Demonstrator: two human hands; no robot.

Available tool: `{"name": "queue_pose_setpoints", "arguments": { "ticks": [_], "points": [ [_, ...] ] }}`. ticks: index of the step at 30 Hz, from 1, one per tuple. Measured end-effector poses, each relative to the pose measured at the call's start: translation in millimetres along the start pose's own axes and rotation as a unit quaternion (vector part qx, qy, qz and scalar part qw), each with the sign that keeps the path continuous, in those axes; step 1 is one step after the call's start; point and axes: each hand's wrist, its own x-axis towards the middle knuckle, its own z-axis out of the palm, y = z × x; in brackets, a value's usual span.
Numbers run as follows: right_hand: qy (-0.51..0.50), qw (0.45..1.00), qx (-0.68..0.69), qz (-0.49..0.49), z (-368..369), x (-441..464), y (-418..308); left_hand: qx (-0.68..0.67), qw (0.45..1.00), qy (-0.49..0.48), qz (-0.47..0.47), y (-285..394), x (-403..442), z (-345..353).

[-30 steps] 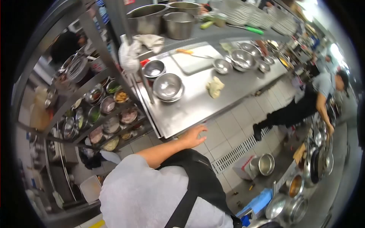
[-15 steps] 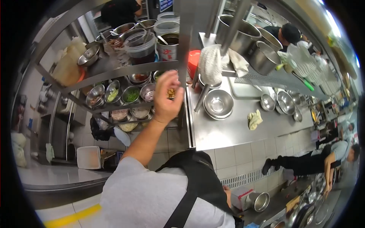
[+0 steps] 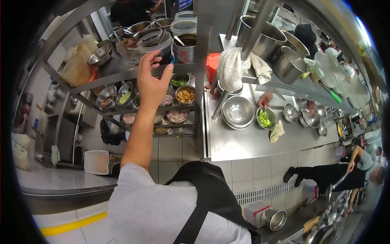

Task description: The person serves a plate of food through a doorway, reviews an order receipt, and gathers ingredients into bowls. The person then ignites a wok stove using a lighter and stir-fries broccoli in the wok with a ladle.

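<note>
My left hand (image 3: 154,79) is raised at the metal rack, its fingers apart and lightly bent, with nothing in it. Its fingertips overlap the upper shelf rail (image 3: 118,78), in front of a clear plastic tub (image 3: 156,45) of dark contents; I cannot tell whether they touch. Below and around the wrist, the lower shelf carries steel bowls: one with golden-brown chunks (image 3: 185,95), one with chopped greens (image 3: 178,80), one with pale green slices (image 3: 124,96). My forearm partly covers others. My right hand is out of sight.
Across the steel counter (image 3: 227,148), a co-worker's hand (image 3: 265,99) is at a bowl of green vegetable pieces (image 3: 265,118). Stacked steel bowls (image 3: 236,112) and a cloth (image 3: 277,132) lie nearby. A post (image 3: 202,81) divides rack and counter. Another person (image 3: 333,175) works at right.
My left hand has moved left and up from before the lower bowls to the upper rail. A co-worker's hand and the bowl of green pieces have appeared on the counter. My right hand has left view.
</note>
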Motion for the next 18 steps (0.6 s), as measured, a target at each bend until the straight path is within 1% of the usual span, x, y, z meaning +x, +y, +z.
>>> {"name": "queue_pose_setpoints", "arguments": {
  "ticks": [6, 8, 11, 13, 15, 18],
  "points": [
    [0.005, 0.999, 0.0, 0.033, 1, 7, 30, -0.009, 1.0, 0.008, -0.008, 4, 1, 15],
    [0.014, 0.999, 0.01, 0.041, -1, 9, 43, -0.012, 1.0, -0.007, -0.011, 7, -6, 26],
    [0.026, 0.998, 0.016, 0.047, -4, 11, 43, -0.015, 1.0, -0.009, -0.014, 14, -14, 36],
    [0.032, 0.998, 0.019, 0.046, -6, 10, 46, -0.017, 1.0, -0.002, -0.013, 18, -18, 33],
    [0.036, 0.998, 0.021, 0.046, -9, 9, 49, -0.007, 0.999, -0.004, -0.046, 22, -22, 29],
    [0.04, 0.998, 0.022, 0.045, -11, 6, 53, 0.002, 0.999, -0.003, -0.048, 17, -30, 20]
  ]
}}
